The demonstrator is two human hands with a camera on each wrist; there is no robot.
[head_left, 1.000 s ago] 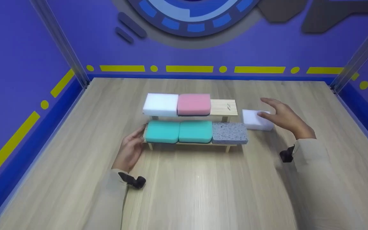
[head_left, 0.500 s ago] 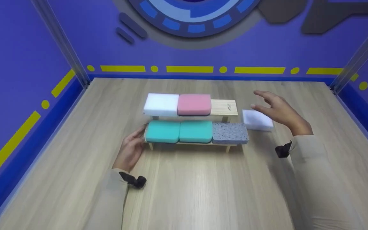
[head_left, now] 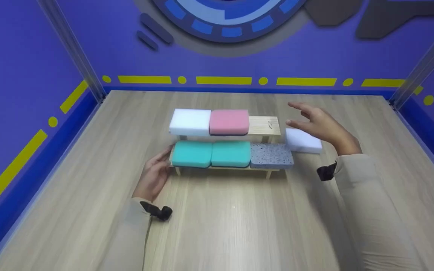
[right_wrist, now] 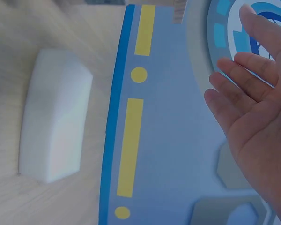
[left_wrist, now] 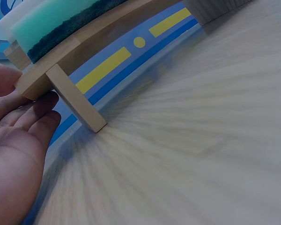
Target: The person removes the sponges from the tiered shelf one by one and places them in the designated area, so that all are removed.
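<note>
A two-tier wooden stand carries a row of sponges on each step. My left hand grips the left end of its lower step; in the left wrist view the thumb is at the board's end and the fingers curl beneath. Two teal sponges and a speckled grey sponge fill the lower step. On the upper one sit a white sponge and a pink sponge, left of bare wood. My right hand hovers with nothing in it, its thumb apart from its fingers, over a loose white sponge.
The loose white sponge lies on the wooden table just right of the stand. Blue panels with yellow markings close off the back and both sides, joined by metal corner posts.
My right hand has moved left and away from me, off the loose white sponge, which stays in place. The left hand keeps its hold on the stand.
</note>
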